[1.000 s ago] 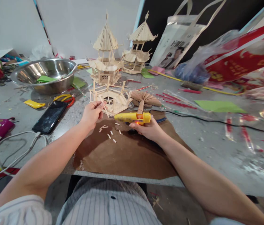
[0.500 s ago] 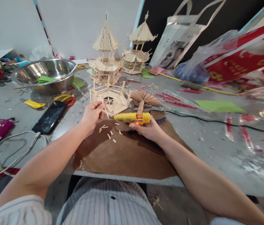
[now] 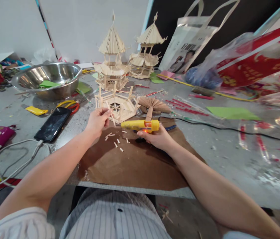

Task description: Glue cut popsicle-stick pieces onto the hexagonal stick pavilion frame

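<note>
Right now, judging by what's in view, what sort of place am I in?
Probably a craft or model-making workspace: a yellow glue gun is in your right hand, short stick pieces lie on a brown sheet, and a stick-built pagoda stands behind.

Room over brown sheet [image 3: 140, 169], stick frame [image 3: 128, 107] blocking beyond, cord [image 3: 229, 134] crossing at right

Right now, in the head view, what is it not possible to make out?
- Handle of the glue gun: head view, covered by the right hand.
- Pinched part of the thin stick: head view, covered by the left hand.
- Any glue on it: head view, too small.
- Rest of the red package: head view, cut off by right edge.
</note>
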`<state>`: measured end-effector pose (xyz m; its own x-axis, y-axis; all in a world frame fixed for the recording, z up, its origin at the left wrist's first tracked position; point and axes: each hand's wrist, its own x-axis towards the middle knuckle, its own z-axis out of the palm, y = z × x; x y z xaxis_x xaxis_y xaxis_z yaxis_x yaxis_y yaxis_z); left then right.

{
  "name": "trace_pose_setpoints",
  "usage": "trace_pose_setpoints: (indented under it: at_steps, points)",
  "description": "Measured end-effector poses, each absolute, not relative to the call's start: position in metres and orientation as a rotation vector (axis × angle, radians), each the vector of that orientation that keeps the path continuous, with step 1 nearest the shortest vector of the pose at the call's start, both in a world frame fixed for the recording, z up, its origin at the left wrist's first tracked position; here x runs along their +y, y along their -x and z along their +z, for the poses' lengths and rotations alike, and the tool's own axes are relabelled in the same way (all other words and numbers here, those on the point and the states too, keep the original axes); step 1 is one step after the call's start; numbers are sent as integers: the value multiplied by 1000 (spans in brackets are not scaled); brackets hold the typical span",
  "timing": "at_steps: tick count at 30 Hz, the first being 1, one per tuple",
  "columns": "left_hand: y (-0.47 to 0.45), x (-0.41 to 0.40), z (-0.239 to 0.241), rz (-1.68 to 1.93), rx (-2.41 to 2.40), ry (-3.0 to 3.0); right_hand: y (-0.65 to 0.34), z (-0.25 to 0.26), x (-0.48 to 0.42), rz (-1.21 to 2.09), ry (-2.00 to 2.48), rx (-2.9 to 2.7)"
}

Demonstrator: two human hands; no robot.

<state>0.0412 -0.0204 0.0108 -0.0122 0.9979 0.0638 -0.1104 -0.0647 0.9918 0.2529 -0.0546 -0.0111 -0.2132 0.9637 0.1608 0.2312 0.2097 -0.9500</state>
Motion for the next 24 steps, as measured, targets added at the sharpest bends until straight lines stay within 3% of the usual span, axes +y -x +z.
trace_pose_setpoints:
  at_steps: [24]
  points:
    - [-43, -20, 9, 1358, 1169, -1150, -251, -9, -58, 1084, 1157, -1644]
